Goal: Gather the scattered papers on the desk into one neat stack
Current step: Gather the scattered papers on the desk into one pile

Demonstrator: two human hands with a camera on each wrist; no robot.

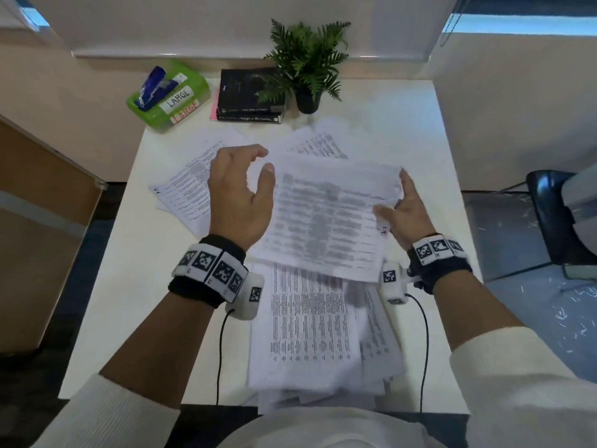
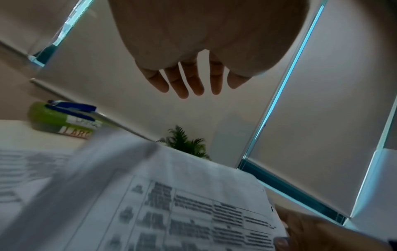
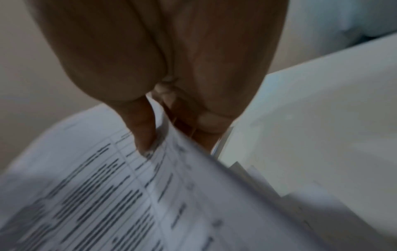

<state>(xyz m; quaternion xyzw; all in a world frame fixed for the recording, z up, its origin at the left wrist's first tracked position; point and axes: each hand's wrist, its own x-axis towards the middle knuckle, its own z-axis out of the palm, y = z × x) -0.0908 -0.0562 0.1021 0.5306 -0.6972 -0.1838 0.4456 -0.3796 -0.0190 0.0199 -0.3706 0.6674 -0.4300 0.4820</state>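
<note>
My right hand (image 1: 395,202) pinches the right edge of a printed sheet (image 1: 326,218) and holds it lifted above the desk; the right wrist view shows the thumb (image 3: 144,134) on top and fingers beneath the sheet (image 3: 107,195). My left hand (image 1: 248,176) hovers at the sheet's left edge with fingers (image 2: 187,81) relaxed and spread, holding nothing. A rough pile of papers (image 1: 313,331) lies near the front edge. More loose sheets lie at the left (image 1: 190,182) and behind the lifted one (image 1: 319,143).
At the back of the white desk (image 1: 403,130) stand a green box (image 1: 168,98) with a blue stapler (image 1: 153,87) on it, a stack of black books (image 1: 248,98) and a potted fern (image 1: 307,66). A dark chair (image 1: 549,215) stands to the right.
</note>
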